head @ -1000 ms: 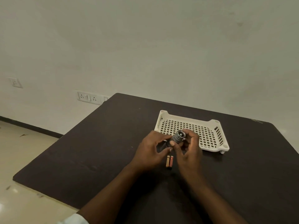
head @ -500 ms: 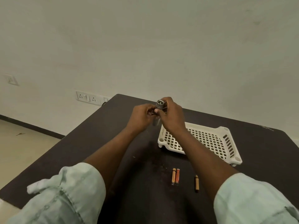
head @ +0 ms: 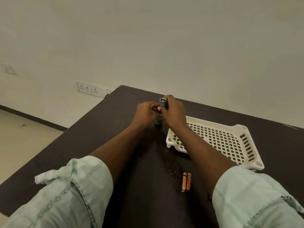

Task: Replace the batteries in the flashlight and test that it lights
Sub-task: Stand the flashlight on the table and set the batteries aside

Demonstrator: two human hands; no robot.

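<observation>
My right hand grips a small grey metal flashlight upright above the dark table, its open end facing up toward me. My left hand is closed against the flashlight's lower left side, fingers touching it; what the fingertips hold is hidden. The flashlight's lower end shows below the hands. Two batteries, one gold and one orange-red, lie side by side on the table near me. A third battery is mostly hidden under my right sleeve.
A white perforated plastic tray sits on the dark table to the right of my hands, with nothing in it. The table's left edge drops to a tiled floor. Wall sockets are behind the table's far corner.
Both hands rose with the flashlight from near the batteries to the far side of the table, beside the tray's left corner. In the last half second they have barely moved.
</observation>
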